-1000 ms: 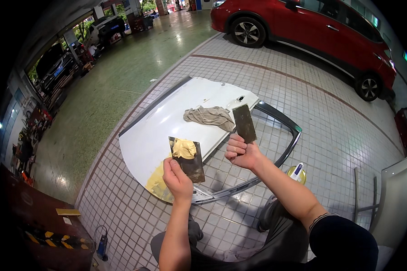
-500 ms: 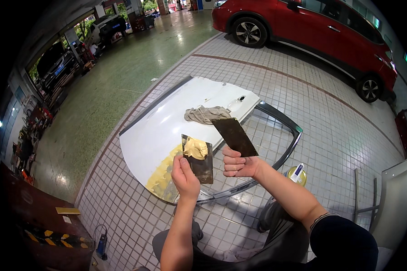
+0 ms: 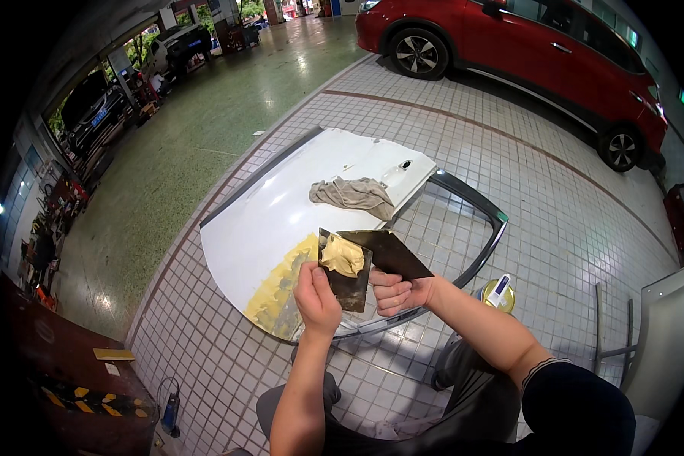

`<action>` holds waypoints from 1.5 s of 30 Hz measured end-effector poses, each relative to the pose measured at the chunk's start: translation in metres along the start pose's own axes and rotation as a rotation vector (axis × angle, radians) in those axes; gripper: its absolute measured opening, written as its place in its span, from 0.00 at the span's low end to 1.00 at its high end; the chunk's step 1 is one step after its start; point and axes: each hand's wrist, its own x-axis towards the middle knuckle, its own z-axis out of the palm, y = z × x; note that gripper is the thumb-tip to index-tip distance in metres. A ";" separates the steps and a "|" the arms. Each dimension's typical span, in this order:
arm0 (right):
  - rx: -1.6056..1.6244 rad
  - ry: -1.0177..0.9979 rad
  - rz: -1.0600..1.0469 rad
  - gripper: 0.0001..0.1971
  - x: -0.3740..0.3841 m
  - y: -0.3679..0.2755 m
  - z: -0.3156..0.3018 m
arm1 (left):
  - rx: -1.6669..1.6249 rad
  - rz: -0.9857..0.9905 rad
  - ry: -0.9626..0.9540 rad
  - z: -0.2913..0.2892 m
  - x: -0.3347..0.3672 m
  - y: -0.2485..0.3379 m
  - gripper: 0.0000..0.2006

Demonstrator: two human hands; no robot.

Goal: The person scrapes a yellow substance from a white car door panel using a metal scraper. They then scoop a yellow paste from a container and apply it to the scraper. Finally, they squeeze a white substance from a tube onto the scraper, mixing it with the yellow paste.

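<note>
My left hand [image 3: 318,301] grips a dark flat putty plate [image 3: 351,295] by its left edge. A lump of pale yellow body filler [image 3: 343,257] sits on the plate's upper part. My right hand [image 3: 397,291] is closed around a dark metal putty spreader [image 3: 394,253], whose blade reaches left to the plate beside the filler. Under both hands lies a white car door [image 3: 260,215] with its dark window frame. Yellow filler [image 3: 277,292] is smeared over the door's near left corner. A crumpled grey-brown rag [image 3: 351,195] rests on the door.
To the right of my forearm stands a round yellow tin [image 3: 508,300] with a white-and-blue tube [image 3: 498,289] on top. A red car [image 3: 509,45] is parked at the far right. A blue tool with a cord [image 3: 171,413] is at the lower left. White tiles [image 3: 205,380] cover the floor.
The spreader has tilted flatter and come down and left to the plate. My left hand has shifted slightly right with the plate and filler.
</note>
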 end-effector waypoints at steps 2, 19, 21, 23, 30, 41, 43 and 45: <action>0.009 0.031 0.028 0.25 -0.001 0.001 0.000 | 0.048 0.053 0.016 -0.001 0.000 0.004 0.11; -0.966 1.058 -0.709 0.20 0.012 -0.004 -0.014 | -0.008 -0.021 0.032 -0.009 0.001 -0.002 0.12; -1.055 0.989 -0.819 0.19 0.015 0.000 -0.011 | 0.014 -0.044 0.040 -0.009 0.001 -0.002 0.12; -1.064 0.966 -0.881 0.18 0.016 0.003 -0.010 | 0.044 -0.072 0.068 -0.007 0.000 0.000 0.12; -1.168 0.866 -0.868 0.18 0.016 0.009 -0.004 | -0.028 -0.146 0.163 0.000 0.003 -0.002 0.13; -1.243 0.789 -0.905 0.16 0.017 0.013 0.004 | 0.087 -0.117 0.035 -0.001 0.008 -0.006 0.13; -1.341 0.786 -0.857 0.15 0.011 0.012 0.005 | 0.136 -0.134 -0.017 -0.002 0.008 -0.005 0.13; -1.596 0.768 -0.765 0.14 0.006 0.007 0.008 | 0.118 -0.158 0.000 -0.002 0.006 -0.001 0.13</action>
